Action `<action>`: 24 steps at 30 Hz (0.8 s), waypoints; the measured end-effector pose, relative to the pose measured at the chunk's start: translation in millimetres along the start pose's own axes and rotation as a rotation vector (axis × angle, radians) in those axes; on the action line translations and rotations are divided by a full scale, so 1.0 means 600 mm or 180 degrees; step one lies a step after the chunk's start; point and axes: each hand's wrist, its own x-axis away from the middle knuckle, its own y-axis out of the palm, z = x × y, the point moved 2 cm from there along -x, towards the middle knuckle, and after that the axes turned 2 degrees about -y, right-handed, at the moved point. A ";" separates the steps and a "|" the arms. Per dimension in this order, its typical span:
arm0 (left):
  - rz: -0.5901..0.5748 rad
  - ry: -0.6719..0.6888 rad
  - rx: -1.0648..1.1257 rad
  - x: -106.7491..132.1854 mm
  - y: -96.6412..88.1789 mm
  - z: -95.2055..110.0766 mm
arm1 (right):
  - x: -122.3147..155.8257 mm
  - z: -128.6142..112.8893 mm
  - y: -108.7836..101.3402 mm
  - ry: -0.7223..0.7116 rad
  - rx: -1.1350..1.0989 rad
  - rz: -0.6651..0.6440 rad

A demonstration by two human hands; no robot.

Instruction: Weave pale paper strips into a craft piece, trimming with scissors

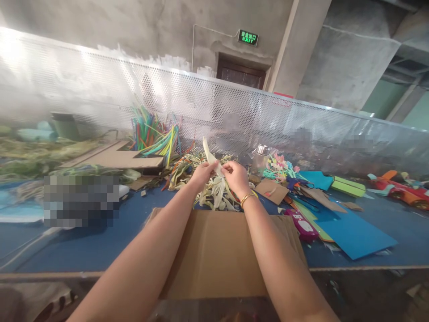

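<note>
Between my two hands is a pale cream strip of husk-like material [209, 154], its narrow end pointing up and away from me. My left hand [203, 173] pinches it from the left side. From the right, the fingers of my right hand [236, 175] are closed on its lower part; a gold bracelet [247, 199] circles that wrist. Under and behind both hands spreads a loose heap of similar pale strips [221, 197]. A sheet of brown cardboard [217, 250] lies in front of me, beneath my forearms.
Bundled colourful strips [147, 129] stand at the back left by a cut cardboard piece [110, 156]. A glass bottle [259, 163] with a metal lid stands behind my right hand. Blue sheets [358, 232], a magenta case [303, 225] and paper flowers [279, 165] lie right. Behind runs a perforated metal screen [187, 98].
</note>
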 end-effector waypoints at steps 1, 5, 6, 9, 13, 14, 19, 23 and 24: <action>0.0119 0.0057 0.0092 -0.001 -0.002 0.002 | 0.001 -0.002 0.001 -0.0006 0.0073 -0.0032; 0.0770 0.0365 0.0509 -0.011 -0.018 0.005 | 0.006 -0.005 0.013 0.0117 -0.0007 -0.0280; 0.0928 0.0454 0.0589 -0.014 -0.023 0.004 | 0.007 -0.004 0.017 0.0242 -0.0157 -0.0374; 0.1138 0.0687 0.0651 -0.022 -0.030 -0.001 | 0.009 -0.002 0.033 0.0772 -0.0731 -0.0734; 0.0864 0.0776 0.0476 -0.019 -0.017 -0.004 | 0.013 -0.010 0.046 0.0636 -0.0511 -0.1077; 0.0801 0.0779 0.0408 -0.017 -0.013 -0.003 | 0.014 -0.013 0.048 0.0484 -0.0297 -0.1140; 0.0933 0.0908 0.0464 -0.020 -0.014 0.000 | 0.017 -0.015 0.056 0.0228 0.0353 -0.1392; 0.1101 0.1068 0.0752 -0.028 -0.024 0.000 | 0.016 -0.016 0.058 0.0464 -0.0128 -0.1280; 0.1087 0.1105 0.0756 -0.028 -0.024 0.000 | 0.016 -0.017 0.059 0.0494 -0.0279 -0.1284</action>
